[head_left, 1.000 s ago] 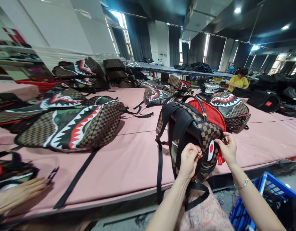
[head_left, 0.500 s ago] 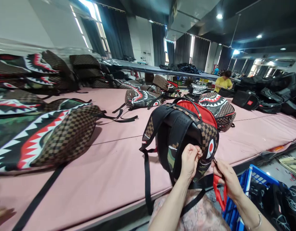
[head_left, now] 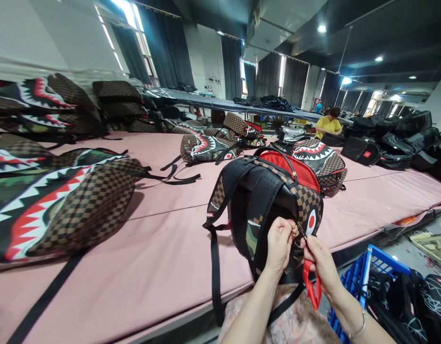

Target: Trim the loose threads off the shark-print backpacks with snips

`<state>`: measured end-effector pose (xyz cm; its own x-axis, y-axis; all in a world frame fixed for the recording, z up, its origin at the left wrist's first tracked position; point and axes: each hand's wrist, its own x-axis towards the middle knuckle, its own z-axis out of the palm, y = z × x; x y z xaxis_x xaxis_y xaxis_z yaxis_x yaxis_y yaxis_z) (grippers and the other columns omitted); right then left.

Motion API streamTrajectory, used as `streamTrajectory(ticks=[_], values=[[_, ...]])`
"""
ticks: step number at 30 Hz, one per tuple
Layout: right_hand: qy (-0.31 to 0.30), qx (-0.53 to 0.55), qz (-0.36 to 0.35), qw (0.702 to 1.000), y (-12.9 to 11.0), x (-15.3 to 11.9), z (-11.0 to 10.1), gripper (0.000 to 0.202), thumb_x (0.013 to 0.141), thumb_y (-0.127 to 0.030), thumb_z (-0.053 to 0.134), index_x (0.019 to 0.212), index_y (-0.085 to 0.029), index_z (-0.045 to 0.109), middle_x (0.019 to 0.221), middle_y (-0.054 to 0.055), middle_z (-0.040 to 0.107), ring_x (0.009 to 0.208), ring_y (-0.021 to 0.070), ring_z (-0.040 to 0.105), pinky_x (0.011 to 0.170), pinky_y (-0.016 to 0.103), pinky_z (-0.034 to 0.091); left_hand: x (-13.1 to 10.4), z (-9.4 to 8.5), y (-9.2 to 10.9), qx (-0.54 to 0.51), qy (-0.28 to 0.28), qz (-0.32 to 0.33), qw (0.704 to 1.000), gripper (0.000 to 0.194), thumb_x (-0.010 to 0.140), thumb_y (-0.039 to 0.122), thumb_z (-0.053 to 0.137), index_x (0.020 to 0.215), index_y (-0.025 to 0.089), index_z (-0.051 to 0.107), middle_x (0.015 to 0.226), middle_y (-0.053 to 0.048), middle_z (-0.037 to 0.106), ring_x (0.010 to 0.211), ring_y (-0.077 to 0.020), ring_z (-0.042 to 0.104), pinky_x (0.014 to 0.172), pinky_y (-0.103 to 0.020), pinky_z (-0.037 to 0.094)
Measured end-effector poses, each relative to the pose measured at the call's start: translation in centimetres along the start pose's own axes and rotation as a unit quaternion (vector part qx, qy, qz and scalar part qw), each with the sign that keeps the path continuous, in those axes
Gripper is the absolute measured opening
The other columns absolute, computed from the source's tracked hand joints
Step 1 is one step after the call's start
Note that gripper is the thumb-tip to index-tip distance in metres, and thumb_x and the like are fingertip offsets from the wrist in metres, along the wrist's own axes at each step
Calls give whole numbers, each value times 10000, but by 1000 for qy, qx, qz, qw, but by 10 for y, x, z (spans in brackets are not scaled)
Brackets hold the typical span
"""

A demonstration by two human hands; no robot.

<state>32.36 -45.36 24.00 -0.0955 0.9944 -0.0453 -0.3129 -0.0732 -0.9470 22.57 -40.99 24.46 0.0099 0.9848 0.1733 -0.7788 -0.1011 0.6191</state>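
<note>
A brown-checked backpack (head_left: pixel 242 210) with black straps stands on the edge of the pink-covered table, its red-lined top open. My left hand (head_left: pixel 280 242) is closed in a pinch at the pack's side seam; whatever lies between the fingertips is too small to make out. In my right hand (head_left: pixel 321 260) is a pair of dark thread snips (head_left: pixel 301 230), their thin tips pointing at the seam beside my left fingertips. A red ribbon (head_left: pixel 311 285) hangs below my right hand. The white-and-red eye patch (head_left: pixel 312 221) shows just above the snips.
Shark-mouth backpacks (head_left: pixel 73 205) lie on the pink table (head_left: pixel 163 258) to the left, with others further back. Black bags (head_left: pixel 395 136) are piled at the right. A blue crate (head_left: pixel 367 277) holding black items stands at lower right. A person in yellow (head_left: pixel 328 125) works farther off.
My right hand has moved left and slightly up, bringing the snips' tips to my left fingertips. The left hand keeps its pinch at the seam. The view has shifted slightly.
</note>
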Motion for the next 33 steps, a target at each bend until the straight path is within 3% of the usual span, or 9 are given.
streamTrajectory(ticks=[8, 12, 15, 18, 21, 23, 27, 29, 33], values=[[35, -15, -59, 998, 7, -1, 4, 354, 804, -517, 508, 742, -171, 467, 473, -113, 211, 381, 20, 151, 347, 135, 153, -4, 1, 1, 7, -3, -7, 1000, 233, 711, 199, 619, 629, 161, 404, 636, 36, 476, 576, -71, 450, 544, -202, 355], [54, -91, -132, 986, 15, -6, -6, 325, 859, -486, 425, 793, -178, 502, 504, -75, 354, 403, 47, 322, 381, 155, 311, -29, -8, 18, 195, -91, 14, 977, 254, 824, 295, 492, 614, 154, 480, 649, -19, 540, 604, -118, 513, 584, -261, 407], [129, -203, -269, 933, 26, 1, -15, 319, 847, -447, 465, 1003, -177, 534, 827, 53, 598, 724, 145, 585, 608, 242, 489, -38, -22, 48, 357, -85, 185, 912, 369, 873, 355, 387, 622, 154, 569, 694, -63, 582, 714, -168, 556, 694, -313, 435], [161, -321, -373, 856, 38, 19, -18, 533, 773, -388, 591, 1230, -158, 441, 1162, 147, 558, 1009, 235, 571, 801, 323, 495, -12, -42, 93, 432, 158, 360, 812, 296, 880, 360, 359, 935, 185, 591, 919, -81, 598, 896, -193, 552, 814, -341, 426], [184, -419, -446, 769, 51, 39, -21, 600, 769, -277, 605, 1312, -147, 386, 1130, 152, 599, 825, 196, 636, 729, 289, 515, 37, -74, 136, 572, 275, 343, 693, 461, 841, 373, 417, 1260, 183, 404, 1311, -135, 423, 1232, -248, 355, 1004, -410, 298], [195, -456, -477, 725, 54, 54, -29, 533, 791, -210, 560, 1304, -165, 419, 1023, 120, 658, 644, 148, 625, 650, 257, 508, 61, -97, 147, 637, 239, 250, 689, 465, 827, 364, 416, 1247, 165, 419, 1289, -144, 450, 1231, -274, 367, 1005, -460, 295], [225, -426, -447, 754, 32, 102, -62, 431, 779, -277, 560, 1198, -179, 548, 1011, 93, 670, 675, 147, 622, 682, 265, 496, 47, -116, 107, 618, 185, 105, 757, 350, 827, 421, 398, 1034, 186, 552, 898, -86, 623, 874, -249, 593, 764, -434, 482], [245, -377, -385, 806, 7, 132, -84, 476, 731, -377, 587, 1144, -139, 588, 973, 100, 678, 695, 170, 615, 684, 301, 496, 17, -107, 68, 598, 165, 144, 771, 295, 821, 393, 429, 994, 199, 568, 854, -75, 615, 826, -238, 594, 723, -406, 494], [308, -294, -288, 858, -40, 173, -117, 520, 633, -448, 629, 951, -38, 668, 726, 113, 681, 621, 184, 584, 634, 329, 477, -36, -71, 9, 633, -82, 211, 741, 374, 772, 214, 513, 1146, 212, 540, 1098, -130, 580, 1023, -267, 541, 871, -429, 442]])
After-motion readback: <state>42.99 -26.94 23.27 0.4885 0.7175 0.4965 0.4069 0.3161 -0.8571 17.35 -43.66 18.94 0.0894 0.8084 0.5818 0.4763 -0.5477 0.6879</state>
